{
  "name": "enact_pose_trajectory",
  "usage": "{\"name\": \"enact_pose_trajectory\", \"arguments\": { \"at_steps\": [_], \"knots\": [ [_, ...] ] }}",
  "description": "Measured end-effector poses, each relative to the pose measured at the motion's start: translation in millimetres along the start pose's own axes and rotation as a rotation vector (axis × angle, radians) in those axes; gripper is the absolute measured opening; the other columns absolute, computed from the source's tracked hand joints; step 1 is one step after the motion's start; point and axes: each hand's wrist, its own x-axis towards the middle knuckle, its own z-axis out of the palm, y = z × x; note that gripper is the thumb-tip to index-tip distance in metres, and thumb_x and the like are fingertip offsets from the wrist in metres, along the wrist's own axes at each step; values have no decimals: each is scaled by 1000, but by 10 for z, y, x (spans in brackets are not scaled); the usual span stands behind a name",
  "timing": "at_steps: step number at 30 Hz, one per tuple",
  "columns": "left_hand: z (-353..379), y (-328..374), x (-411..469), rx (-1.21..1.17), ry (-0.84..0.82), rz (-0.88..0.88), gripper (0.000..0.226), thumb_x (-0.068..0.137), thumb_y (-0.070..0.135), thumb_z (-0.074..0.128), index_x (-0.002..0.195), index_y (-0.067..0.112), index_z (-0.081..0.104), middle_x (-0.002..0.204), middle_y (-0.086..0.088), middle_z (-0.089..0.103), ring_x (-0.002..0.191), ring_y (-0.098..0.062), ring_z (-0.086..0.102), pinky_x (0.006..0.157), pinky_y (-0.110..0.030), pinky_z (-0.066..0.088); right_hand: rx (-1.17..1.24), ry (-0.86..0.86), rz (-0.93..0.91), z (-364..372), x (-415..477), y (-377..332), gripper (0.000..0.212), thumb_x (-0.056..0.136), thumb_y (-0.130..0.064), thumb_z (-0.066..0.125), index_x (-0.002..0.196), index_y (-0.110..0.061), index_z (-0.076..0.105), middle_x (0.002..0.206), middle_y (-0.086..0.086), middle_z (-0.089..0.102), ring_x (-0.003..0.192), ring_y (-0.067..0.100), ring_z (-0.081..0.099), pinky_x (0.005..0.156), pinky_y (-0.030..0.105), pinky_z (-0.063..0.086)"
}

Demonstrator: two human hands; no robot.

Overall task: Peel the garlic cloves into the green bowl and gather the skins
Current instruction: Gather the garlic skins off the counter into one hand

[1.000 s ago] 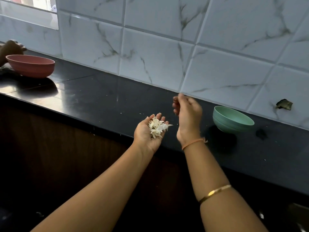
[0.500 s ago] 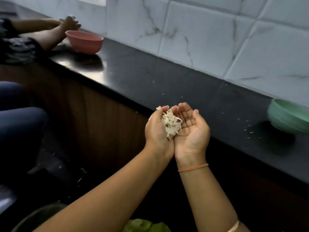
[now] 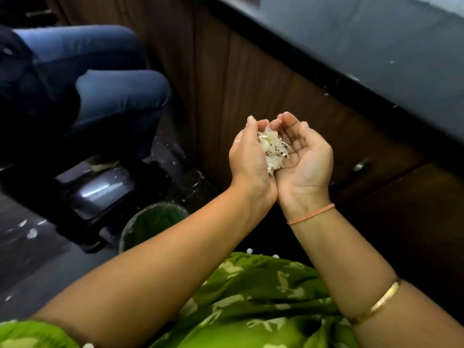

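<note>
2 hands meet heel to heel in front of you, below the bench (image 3: 376,41) edge, and the garlic skins (image 3: 272,150) lie heaped in the trough between them. Your left hand (image 3: 247,156) curls its fingers round the heap; your right hand (image 3: 307,159) lies palm up, loosely cupped, the heap resting against its palm.
</note>
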Motion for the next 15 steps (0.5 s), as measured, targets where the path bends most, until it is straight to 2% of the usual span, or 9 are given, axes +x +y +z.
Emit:
{"name": "enact_pose_trajectory", "arguments": {
  "at_steps": [3, 7, 9, 10, 13, 15],
  "knots": [
    [-210, 79, 94, 8, 65, 15, 23, 97, 27, 51, 83, 11, 60, 82, -8, 67, 79, -21, 66, 85, -38, 55, -48, 3, 64, 28, 54, 242, 28, 95, -13, 41, 100, 3, 63, 81, 10, 64, 80, 21, 66, 80, 33, 56],
    [-523, 231, 244, 46, 181, 85, 21, 98, 22, 50, 88, 10, 64, 83, -7, 68, 79, -20, 67, 82, -36, 56, -92, 4, 204, 116, 158, 631, 26, 93, -11, 45, 101, 5, 63, 84, 12, 66, 79, 22, 66, 77, 31, 56],
    [-672, 317, 302, 70, 259, 136, 16, 97, 16, 50, 92, 10, 65, 82, -6, 69, 75, -17, 69, 72, -30, 58, -110, 1, 301, 150, 207, 837, 21, 91, -11, 48, 94, 1, 65, 84, 12, 68, 76, 20, 68, 69, 28, 58],
    [-754, 363, 333, 74, 298, 159, 14, 96, 12, 51, 95, 9, 65, 78, -5, 70, 70, -15, 69, 65, -27, 58, -158, 7, 346, 159, 231, 960, 21, 91, -13, 49, 95, 0, 65, 87, 14, 69, 78, 21, 69, 68, 27, 56],
    [-1035, 476, 433, 79, 415, 213, 16, 95, 3, 49, 105, 5, 62, 68, -4, 70, 59, -11, 68, 55, -21, 55, -343, -16, 480, 190, 279, 1339, 38, 90, -26, 50, 114, 1, 60, 117, 23, 61, 113, 33, 57, 86, 35, 48],
    [-1262, 506, 484, 94, 504, 228, 18, 97, 3, 46, 108, 6, 60, 72, -5, 69, 60, -11, 68, 57, -20, 56, -364, 14, 563, 203, 260, 1530, 36, 93, -17, 47, 121, 4, 55, 114, 17, 62, 115, 33, 56, 86, 32, 48]
  ]
}}
